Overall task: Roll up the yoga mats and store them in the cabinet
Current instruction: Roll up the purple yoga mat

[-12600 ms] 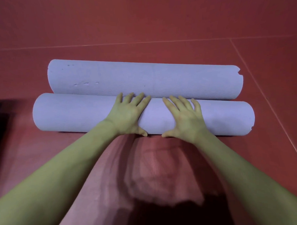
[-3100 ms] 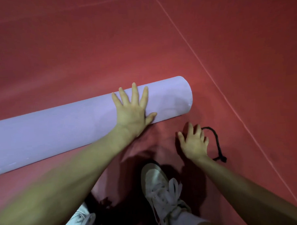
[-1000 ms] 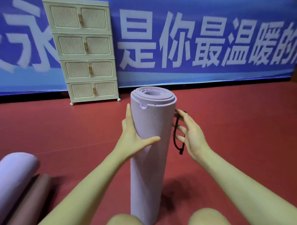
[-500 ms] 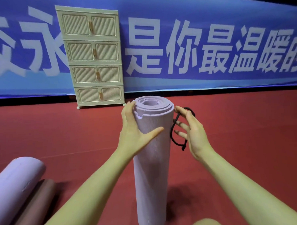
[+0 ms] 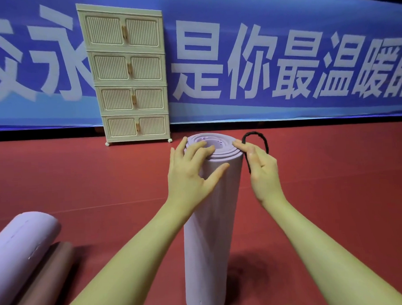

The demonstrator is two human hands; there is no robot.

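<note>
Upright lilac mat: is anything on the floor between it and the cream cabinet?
Nothing visible. Bare red floor runs from the upright lilac mat to the cabinet, whose doors are all closed.

Item one: a lilac rolled yoga mat point(image 5: 208, 232) stands upright on the red floor right in front of me, its spiral end facing up and its lower end on the floor near my knees; I see a ribbed texture on its side.

Item two: a second lilac mat roll point(image 5: 17, 250) lies on its side at my lower left, its rounded end toward the middle of the floor.

Item three: a brownish-pink mat roll point(image 5: 46, 283) lies just beside it, touching along its length, thinner and darker.

Item four: a cream cabinet point(image 5: 127, 72) of four stacked tiers, each with two slatted doors, all closed, stands on small casters against the far wall, well apart from the mats.
</note>
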